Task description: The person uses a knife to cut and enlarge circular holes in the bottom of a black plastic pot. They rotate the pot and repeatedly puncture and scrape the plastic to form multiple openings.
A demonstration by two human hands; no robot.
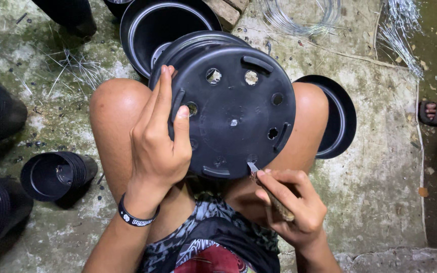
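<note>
Left hand (158, 146) clamps left rim of upturned round black plastic pot (231, 108) resting on knees, right hand (294, 207) closed round small wooden-handled knife (266, 189), blade at near rim.

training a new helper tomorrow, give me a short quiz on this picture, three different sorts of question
1. True or false: the left hand steadies the upturned black pot by its rim and base.
2. Multiple choice: where does the blade tip of the small knife in the right hand touch? A) the centre of the base B) a hole near the lower edge of the base C) the wire coil
3. Fill in: the pot rests between the person's ____.

Key
1. True
2. B
3. knees
</note>
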